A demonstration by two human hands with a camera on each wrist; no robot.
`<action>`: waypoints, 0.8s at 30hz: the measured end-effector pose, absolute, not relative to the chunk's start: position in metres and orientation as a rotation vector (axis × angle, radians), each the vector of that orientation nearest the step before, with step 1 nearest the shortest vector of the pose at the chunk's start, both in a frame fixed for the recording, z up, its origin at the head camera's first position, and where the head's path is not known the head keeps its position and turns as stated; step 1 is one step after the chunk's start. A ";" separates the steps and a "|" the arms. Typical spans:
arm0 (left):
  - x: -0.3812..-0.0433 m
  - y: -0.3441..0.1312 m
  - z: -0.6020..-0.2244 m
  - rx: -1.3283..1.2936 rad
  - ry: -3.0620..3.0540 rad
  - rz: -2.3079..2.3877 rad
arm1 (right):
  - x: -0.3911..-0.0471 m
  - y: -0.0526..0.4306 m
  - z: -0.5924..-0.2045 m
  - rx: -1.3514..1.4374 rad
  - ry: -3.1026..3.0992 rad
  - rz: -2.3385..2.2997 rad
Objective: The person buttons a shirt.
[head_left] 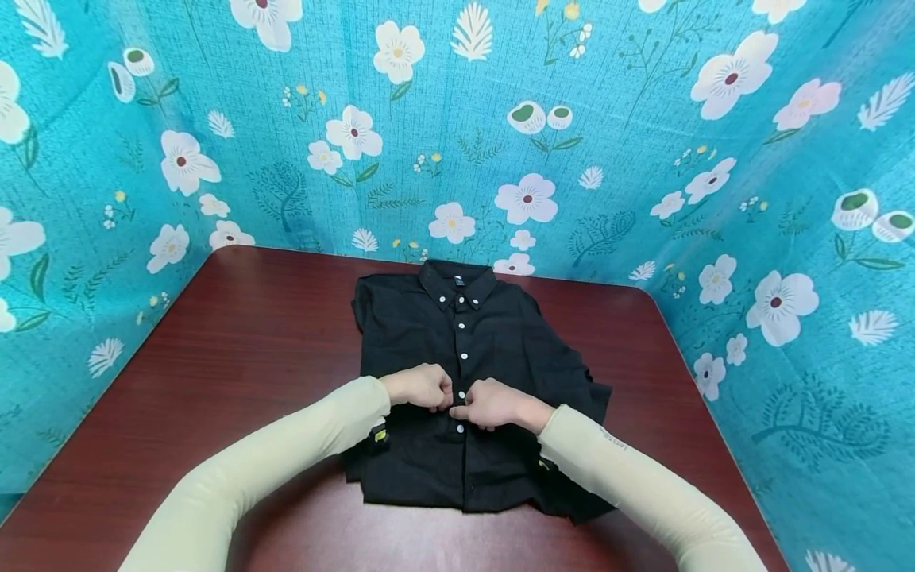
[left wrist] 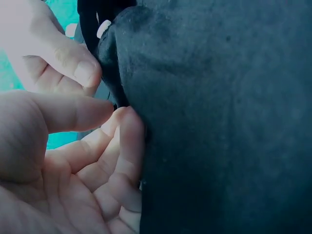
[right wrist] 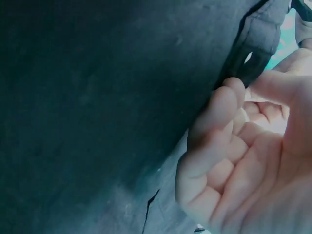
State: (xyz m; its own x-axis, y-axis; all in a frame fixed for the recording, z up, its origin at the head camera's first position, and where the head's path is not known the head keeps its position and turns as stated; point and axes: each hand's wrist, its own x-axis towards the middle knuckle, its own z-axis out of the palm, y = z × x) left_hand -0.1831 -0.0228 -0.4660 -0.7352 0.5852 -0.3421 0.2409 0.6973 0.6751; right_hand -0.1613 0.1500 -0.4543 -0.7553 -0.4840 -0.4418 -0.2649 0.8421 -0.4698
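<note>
A black short-sleeved shirt (head_left: 415, 334) with white buttons lies face up, its collar pointing away from me. My left hand (head_left: 422, 387) pinches the front edge of the shirt from the left, halfway down the button row. Just right of it, my right hand (head_left: 493, 403) grips the placket between thumb and curled forefinger. One button (head_left: 461, 395) shows between the hands and another (head_left: 460, 429) below them. In the left wrist view, the cloth edge runs up past my left fingertips to a white button (left wrist: 104, 28). The right wrist view shows the pinched placket (right wrist: 258, 36).
The shirt rests on a dark red-brown table (head_left: 250, 334) with rounded back corners. A turquoise flowered curtain (head_left: 443, 143) hangs behind it and along both sides. Pale sleeves (head_left: 286, 453) cover both forearms.
</note>
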 end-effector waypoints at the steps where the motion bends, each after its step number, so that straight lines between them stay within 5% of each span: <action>1: -0.183 -0.023 -0.466 0.638 2.358 0.829 | -0.160 0.149 -0.454 -0.558 2.468 -0.499; 24: -0.163 -0.025 -0.461 0.695 2.305 0.886 | -0.149 0.142 -0.463 -0.493 2.543 -0.387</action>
